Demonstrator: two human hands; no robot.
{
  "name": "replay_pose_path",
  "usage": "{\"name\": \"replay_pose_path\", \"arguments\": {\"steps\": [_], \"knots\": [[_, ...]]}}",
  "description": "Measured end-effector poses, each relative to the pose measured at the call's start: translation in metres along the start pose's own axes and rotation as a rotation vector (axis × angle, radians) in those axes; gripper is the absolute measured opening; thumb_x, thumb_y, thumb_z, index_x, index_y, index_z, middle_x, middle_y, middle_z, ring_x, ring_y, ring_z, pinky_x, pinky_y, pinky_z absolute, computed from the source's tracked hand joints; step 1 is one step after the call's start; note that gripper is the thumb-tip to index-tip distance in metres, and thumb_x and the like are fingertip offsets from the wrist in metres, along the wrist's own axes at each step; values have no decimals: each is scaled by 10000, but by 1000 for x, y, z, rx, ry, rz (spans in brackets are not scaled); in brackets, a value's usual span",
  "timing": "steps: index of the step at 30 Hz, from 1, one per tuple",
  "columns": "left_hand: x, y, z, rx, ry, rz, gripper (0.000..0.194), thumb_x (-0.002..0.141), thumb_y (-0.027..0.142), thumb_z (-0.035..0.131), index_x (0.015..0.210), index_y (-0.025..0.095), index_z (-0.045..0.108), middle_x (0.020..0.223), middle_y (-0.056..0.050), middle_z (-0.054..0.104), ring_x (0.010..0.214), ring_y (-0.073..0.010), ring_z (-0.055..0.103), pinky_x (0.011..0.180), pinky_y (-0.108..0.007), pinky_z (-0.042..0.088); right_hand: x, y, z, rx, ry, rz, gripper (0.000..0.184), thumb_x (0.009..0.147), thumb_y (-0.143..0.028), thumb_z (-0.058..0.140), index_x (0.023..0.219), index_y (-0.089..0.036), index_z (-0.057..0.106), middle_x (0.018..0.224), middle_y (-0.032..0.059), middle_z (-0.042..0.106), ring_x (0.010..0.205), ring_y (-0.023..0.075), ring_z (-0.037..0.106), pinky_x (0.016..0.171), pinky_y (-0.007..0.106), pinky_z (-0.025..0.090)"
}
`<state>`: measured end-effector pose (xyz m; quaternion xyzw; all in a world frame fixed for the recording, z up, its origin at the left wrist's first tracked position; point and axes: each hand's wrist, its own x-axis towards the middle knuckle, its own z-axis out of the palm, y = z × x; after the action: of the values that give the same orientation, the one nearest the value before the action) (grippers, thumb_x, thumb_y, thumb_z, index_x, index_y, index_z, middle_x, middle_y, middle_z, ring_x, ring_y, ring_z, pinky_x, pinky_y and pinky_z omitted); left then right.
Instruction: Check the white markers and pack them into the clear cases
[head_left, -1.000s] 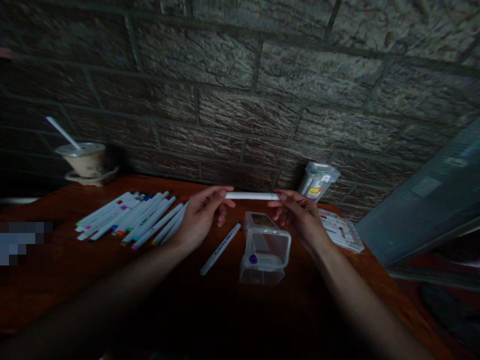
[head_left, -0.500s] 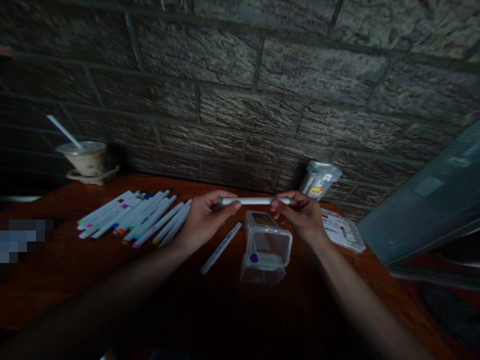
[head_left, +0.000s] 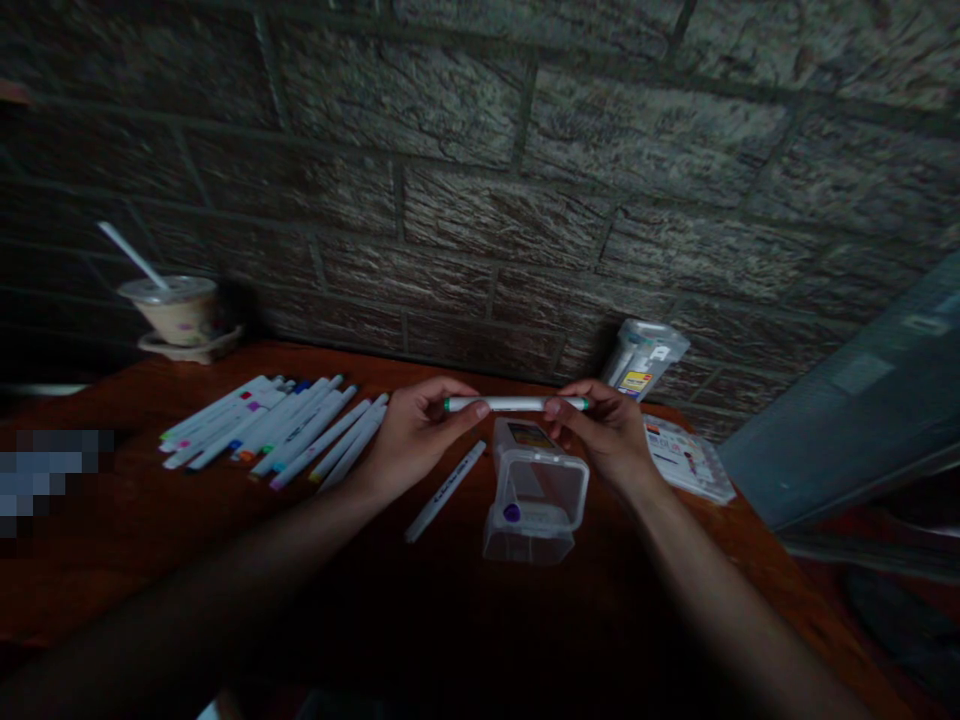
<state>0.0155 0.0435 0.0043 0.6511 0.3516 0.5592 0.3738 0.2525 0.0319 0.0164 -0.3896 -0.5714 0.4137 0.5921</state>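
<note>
A white marker [head_left: 517, 404] with green ends is held level above the table by both hands. My left hand [head_left: 416, 430] pinches its left end, and my right hand [head_left: 604, 430] pinches its right end. Below the hands, a clear plastic case [head_left: 540, 495] lies on its side with its mouth facing me; a purple-ended marker [head_left: 512, 513] shows inside it. To the left of the case, a single white marker [head_left: 445, 492] lies slanted on the wood. Farther left, many white markers [head_left: 262, 425] with coloured ends lie in a loose row.
On the wooden table [head_left: 135, 530], a lidded drink cup [head_left: 176, 312] with a straw stands in a holder at back left. At back right are an upright clear container [head_left: 645, 358] and a flat clear box [head_left: 690, 460]. A stone-block wall [head_left: 465, 200] rises behind.
My fingers have shifted on the marker, so its green ends now show. Both hands have come down slightly while keeping it level. The things on the table stay where they were.
</note>
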Motion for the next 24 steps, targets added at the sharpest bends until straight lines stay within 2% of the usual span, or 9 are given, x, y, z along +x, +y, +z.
{"name": "replay_pose_path", "arguments": {"steps": [7,13,24], "knots": [[1,1,0,-86,-1,-66,200,835,346,790,912,166,755,545,55,554,447,-83,437,421,-207,288,0,1,1,50,0,12,192,773,-334,891,825,-207,758,642,11,766,474,107,627,421,200,477],[2,0,0,-170,10,-90,213,848,353,785,949,167,770,638,19,613,462,-78,474,416,-196,335,-1,-3,2,62,25,36,194,750,-344,895,817,-213,768,685,26,790,481,118,648,417,214,477],[5,0,-1,-296,28,-82,202,889,334,739,999,165,739,804,-36,735,454,-64,498,409,-190,373,-1,-3,-1,166,8,76,129,827,-337,835,814,-215,794,789,42,815,522,108,661,441,202,489]]}}
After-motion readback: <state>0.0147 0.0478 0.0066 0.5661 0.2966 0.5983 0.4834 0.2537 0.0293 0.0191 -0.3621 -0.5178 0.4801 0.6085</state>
